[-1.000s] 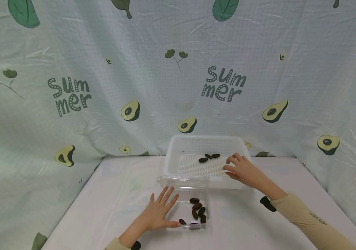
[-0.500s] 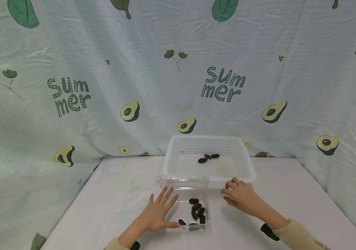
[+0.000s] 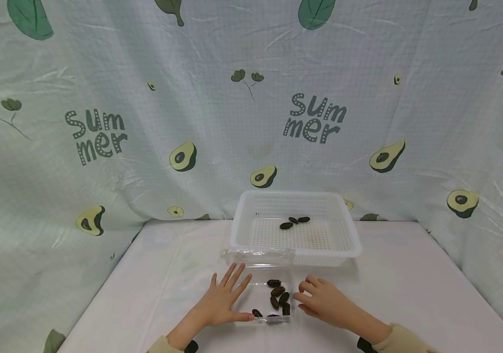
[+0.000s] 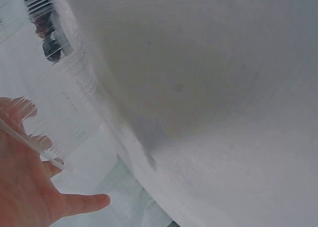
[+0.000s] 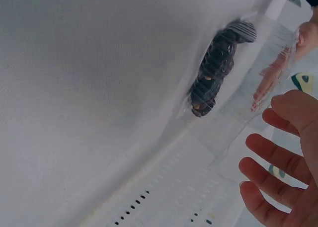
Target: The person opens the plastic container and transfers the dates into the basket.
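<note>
A clear plastic box [image 3: 262, 280] holds several dark brown, date-like oval fruits [image 3: 278, 291], mostly along its right side. My left hand [image 3: 222, 301] lies over the box's left side with fingers spread and the thumb along its front edge. In the left wrist view, the fingers of the left hand [image 4: 25, 182] show partly through the clear wall. My right hand [image 3: 326, 304] hovers just right of the box, fingers loosely bent and holding nothing. The right wrist view shows the fruits [image 5: 213, 70] through the clear side, beyond the right hand [image 5: 283, 162].
Behind the box stands a white perforated basket [image 3: 352, 235] with three similar dark fruits [image 3: 286, 226] on its floor. The box's crinkled clear lid [image 3: 257, 256] is folded back against the basket's front. A printed curtain [image 3: 216, 122] hangs behind the white-covered table [image 3: 163, 274].
My right hand has come from over the basket's right side down and leftward to the right side of the box. The left hand stays in place, and the fruits look unmoved.
</note>
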Demonstrator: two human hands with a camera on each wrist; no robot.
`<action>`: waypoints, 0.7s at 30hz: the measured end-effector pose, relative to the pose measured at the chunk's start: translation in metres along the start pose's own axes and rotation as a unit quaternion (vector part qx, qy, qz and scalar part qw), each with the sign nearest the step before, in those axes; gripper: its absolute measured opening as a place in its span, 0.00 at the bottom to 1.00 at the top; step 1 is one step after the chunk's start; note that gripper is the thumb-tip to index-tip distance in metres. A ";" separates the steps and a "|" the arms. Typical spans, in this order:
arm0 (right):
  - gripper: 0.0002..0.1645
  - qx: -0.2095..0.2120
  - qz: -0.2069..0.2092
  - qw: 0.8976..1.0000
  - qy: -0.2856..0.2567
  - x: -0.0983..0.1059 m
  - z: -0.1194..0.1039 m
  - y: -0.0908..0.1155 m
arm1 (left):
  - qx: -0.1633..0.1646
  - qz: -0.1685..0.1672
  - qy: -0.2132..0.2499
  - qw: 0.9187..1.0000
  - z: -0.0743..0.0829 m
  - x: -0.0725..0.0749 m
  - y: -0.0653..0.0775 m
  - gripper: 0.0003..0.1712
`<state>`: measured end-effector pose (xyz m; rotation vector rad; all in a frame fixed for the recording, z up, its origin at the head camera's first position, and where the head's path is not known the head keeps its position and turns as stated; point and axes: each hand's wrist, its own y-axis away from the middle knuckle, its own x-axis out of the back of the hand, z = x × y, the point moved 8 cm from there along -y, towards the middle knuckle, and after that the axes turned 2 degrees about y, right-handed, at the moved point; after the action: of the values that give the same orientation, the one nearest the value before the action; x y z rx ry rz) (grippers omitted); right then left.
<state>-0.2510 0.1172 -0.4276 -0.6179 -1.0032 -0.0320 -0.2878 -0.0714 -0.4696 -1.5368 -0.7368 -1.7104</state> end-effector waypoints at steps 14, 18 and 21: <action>0.15 0.067 -0.047 0.996 0.018 -0.016 -0.017 -0.026 | 0.000 -0.001 0.000 1.000 0.000 -0.001 0.000 0.52; 0.12 0.090 -0.061 0.994 0.016 -0.022 -0.019 -0.036 | 0.000 0.001 0.006 1.000 -0.001 -0.001 0.000 0.52; 0.13 0.112 -0.075 0.991 0.015 -0.027 -0.021 -0.042 | -0.004 0.003 0.011 1.000 0.000 0.000 0.000 0.52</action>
<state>-0.2618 0.0651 -0.4372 -0.3359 -1.0054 -0.0606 -0.2882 -0.0714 -0.4700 -1.5208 -0.7150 -1.7251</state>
